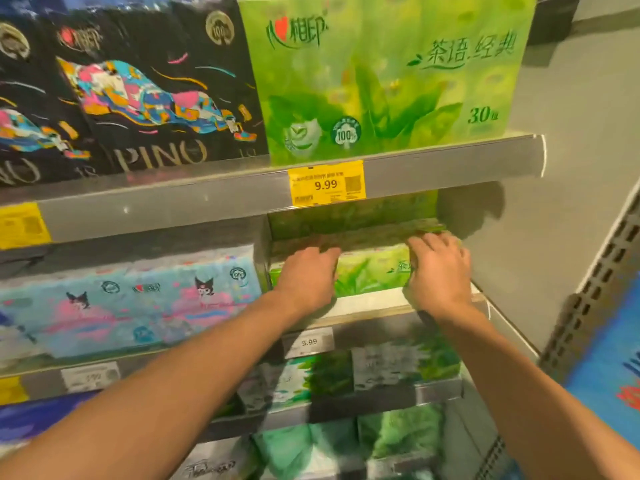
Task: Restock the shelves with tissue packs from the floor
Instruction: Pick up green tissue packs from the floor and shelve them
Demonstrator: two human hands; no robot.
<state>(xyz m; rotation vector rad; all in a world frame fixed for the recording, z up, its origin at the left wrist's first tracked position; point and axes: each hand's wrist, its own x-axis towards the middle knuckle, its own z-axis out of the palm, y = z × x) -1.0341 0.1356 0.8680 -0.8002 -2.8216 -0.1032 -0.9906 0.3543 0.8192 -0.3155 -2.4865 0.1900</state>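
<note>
A green tissue pack [372, 271] lies in the right end of the middle shelf [363, 308], under the shelf above. My left hand [308, 277] lies on its left front with fingers reaching over the top edge. On its right front my right hand [438, 271] presses with fingers extended over the top. Another green pack [353, 216] shows behind and above it in the same slot.
A large green pack [388, 74] and black PINO packs [149, 95] stand on the upper shelf, with a yellow 9.99 price tag [327, 183] below. Light blue cartoon packs [128, 299] fill the middle shelf's left. Green and white packs [346, 379] sit lower. A grey wall [554, 202] bounds the right.
</note>
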